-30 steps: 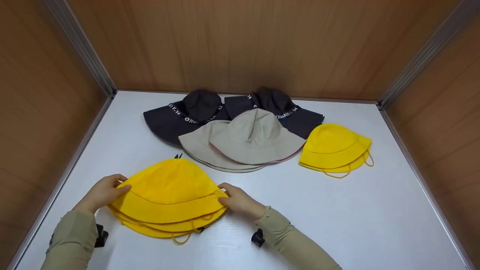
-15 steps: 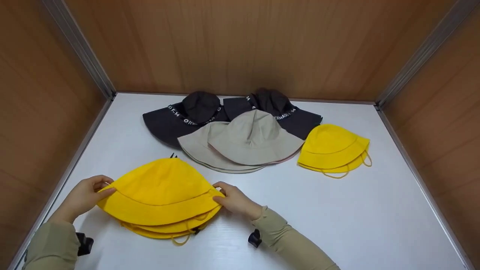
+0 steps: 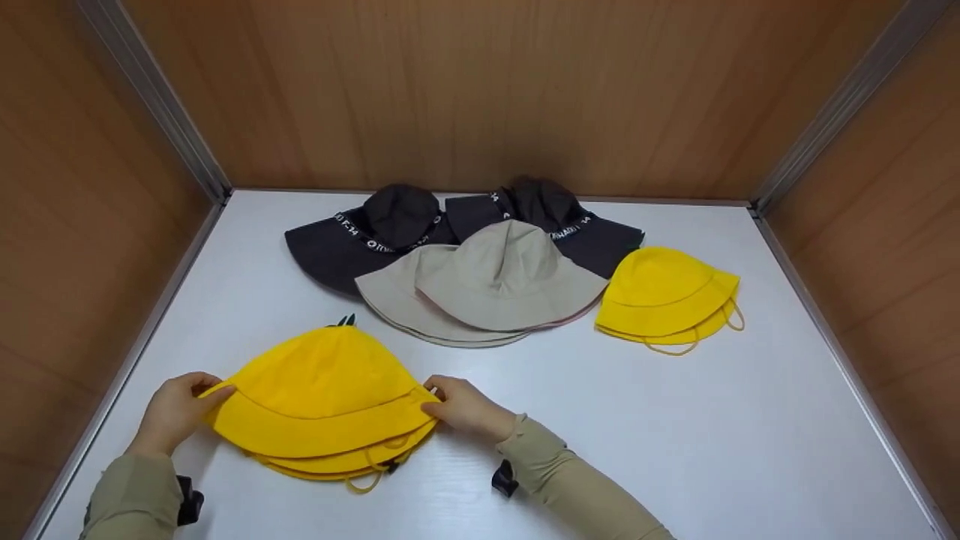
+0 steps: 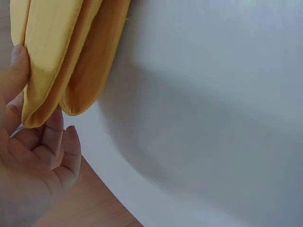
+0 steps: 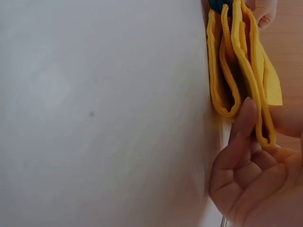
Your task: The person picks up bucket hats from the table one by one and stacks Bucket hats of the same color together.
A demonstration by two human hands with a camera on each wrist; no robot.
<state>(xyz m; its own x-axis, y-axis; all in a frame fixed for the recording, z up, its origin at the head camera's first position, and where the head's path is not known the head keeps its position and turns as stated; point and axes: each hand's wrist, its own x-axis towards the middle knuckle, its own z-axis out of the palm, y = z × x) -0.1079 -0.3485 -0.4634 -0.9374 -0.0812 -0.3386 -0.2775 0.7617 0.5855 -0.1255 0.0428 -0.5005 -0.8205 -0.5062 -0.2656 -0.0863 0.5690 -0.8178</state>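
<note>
A large yellow bucket hat (image 3: 322,394) lies folded flat on the white table (image 3: 675,427), near the front left, its drawstring loops trailing at the front. My left hand (image 3: 184,405) pinches the hat's left brim edge (image 4: 42,90) between thumb and fingers. My right hand (image 3: 457,405) pinches the right brim edge (image 5: 258,99) in the same way. The wrist views show the layered yellow brim lifted a little off the table at both ends.
Behind lie two beige hats (image 3: 495,281) overlapping, two dark hats with lettered bands (image 3: 390,225) at the back, and a smaller yellow hat (image 3: 664,296) to the right. Wooden walls (image 3: 480,90) enclose the table on three sides.
Both hands have shifted the yellow hat slightly left and toward me, keeping their hold on its brim. The other hats have not moved.
</note>
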